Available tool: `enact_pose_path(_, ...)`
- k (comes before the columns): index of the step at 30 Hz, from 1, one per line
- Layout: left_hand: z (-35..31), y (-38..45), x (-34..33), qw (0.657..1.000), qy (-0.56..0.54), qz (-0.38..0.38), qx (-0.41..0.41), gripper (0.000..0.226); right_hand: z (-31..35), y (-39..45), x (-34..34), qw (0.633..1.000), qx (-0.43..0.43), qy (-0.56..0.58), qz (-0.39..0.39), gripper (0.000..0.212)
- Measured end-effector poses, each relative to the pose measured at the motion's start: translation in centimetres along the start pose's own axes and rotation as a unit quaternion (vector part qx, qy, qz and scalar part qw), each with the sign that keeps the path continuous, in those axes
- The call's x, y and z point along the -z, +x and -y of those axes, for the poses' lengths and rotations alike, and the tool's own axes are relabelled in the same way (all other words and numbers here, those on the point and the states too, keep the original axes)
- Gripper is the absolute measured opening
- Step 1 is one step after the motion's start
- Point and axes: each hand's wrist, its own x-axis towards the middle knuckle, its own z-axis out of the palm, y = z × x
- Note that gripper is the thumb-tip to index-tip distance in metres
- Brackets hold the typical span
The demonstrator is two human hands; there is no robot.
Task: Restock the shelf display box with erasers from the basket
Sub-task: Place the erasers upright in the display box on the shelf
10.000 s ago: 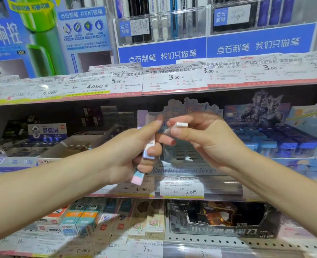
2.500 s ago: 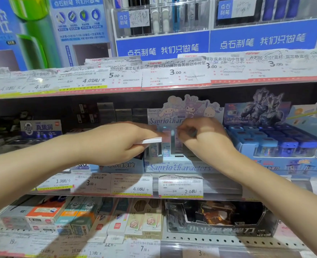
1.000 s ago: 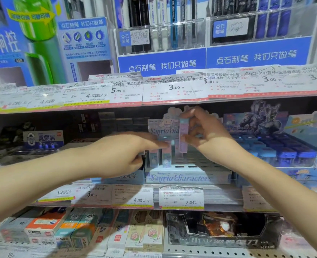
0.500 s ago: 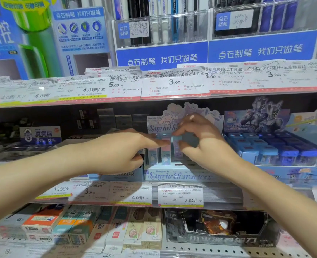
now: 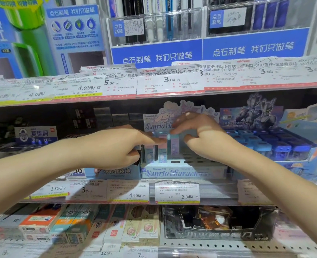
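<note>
Both hands are held over the pale blue cardboard display box (image 5: 181, 172) printed with cartoon characters, on the middle shelf. The left hand (image 5: 116, 148) is stretched forward, its straight fingertips resting on the top of a pink-capped eraser (image 5: 162, 149); whether anything is kept in its palm cannot be told. The right hand (image 5: 204, 138) is arched above the lilac sleeved eraser (image 5: 174, 148), fingers spread and loose, nothing visibly pinched between them. Three small upright erasers in printed paper sleeves are stood side by side at the left of the box, the third being the light blue eraser (image 5: 150, 153); the slots to their right are seen to be unfilled. The basket is not in view.

These erasers are judged to be light, firm and slightly rubbery, with smooth sleeves that may slide. Each is best taken near its top end by thumb and forefinger on the broad faces, and lowered straight into a slot, so that the neighbours are not tipped.
</note>
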Motion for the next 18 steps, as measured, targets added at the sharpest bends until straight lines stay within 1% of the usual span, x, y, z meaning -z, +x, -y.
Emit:
enact_pose_path(2, -0.2, -0.1, 0.1, 1.0, -0.007, 0.004, -0.005, 0.07, -0.3, -0.3, 0.1, 1.0, -0.003, 0.019, 0.025, 0.041)
enact_pose_path(4, -0.6, -0.1, 0.3, 1.0, -0.014, 0.006, -0.007, 0.069, -0.2, -0.1, 0.4, 0.997, -0.017, 0.017, 0.072, 0.043)
enact_pose_path(6, -0.8, -0.3, 0.6, 1.0, -0.023, 0.003, -0.007, 0.068, 0.3, 0.1, 1.0, 0.99, -0.057, 0.04, 0.126, 0.042)
enact_pose_path(7, -0.9, -0.3, 0.7, 1.0, -0.029, -0.001, -0.008, 0.068, 0.4, 0.2, 1.2, 0.987, -0.071, 0.04, 0.14, 0.042)
enact_pose_path(8, -1.1, -0.5, 0.8, 0.999, -0.031, -0.009, -0.011, 0.067, 0.4, 0.2, 1.2, 0.987, -0.067, 0.031, 0.142, 0.043)
enact_pose_path(10, -1.6, -0.7, 0.6, 0.998, -0.035, -0.041, -0.016, 0.062, 0.3, -0.1, 1.0, 0.995, -0.03, -0.002, 0.098, 0.052)
enact_pose_path(11, -1.9, -0.8, 0.4, 0.996, -0.05, -0.074, -0.012, 0.055, 0.3, -0.4, 0.8, 0.997, -0.024, 0.005, 0.071, 0.057)
enact_pose_path(12, -2.0, -1.0, 0.2, 0.991, -0.076, -0.112, -0.001, 0.042, 0.3, -0.7, 0.7, 0.998, -0.023, 0.036, 0.049, 0.059)
enact_pose_path(13, -2.1, -1.1, 0.2, 0.982, -0.117, -0.15, 0.018, 0.032, 0.5, -1.0, 0.5, 0.997, -0.013, 0.066, 0.027, 0.058)
enact_pose_path(14, -2.1, -1.0, 0.2, 0.968, -0.18, -0.17, 0.044, 0.034, 0.9, -1.2, 0.5, 0.995, -0.002, 0.095, 0.011, 0.055)
enact_pose_path(15, -2.2, -1.1, 0.4, 0.946, -0.267, -0.17, 0.067, 0.042, 1.4, -1.4, 0.5, 0.993, 0.006, 0.119, 0.002, 0.051)
enact_pose_path(16, -2.2, -1.2, 0.5, 0.914, -0.366, -0.152, 0.086, 0.049, 1.9, -1.5, 0.7, 0.99, 0.018, 0.137, 0.001, 0.046)
enact_pose_path(18, -2.3, -1.4, 1.0, 0.837, -0.53, -0.103, 0.088, 0.06, 3.1, -1.8, 0.9, 0.987, 0.038, 0.157, 0.006, 0.037)
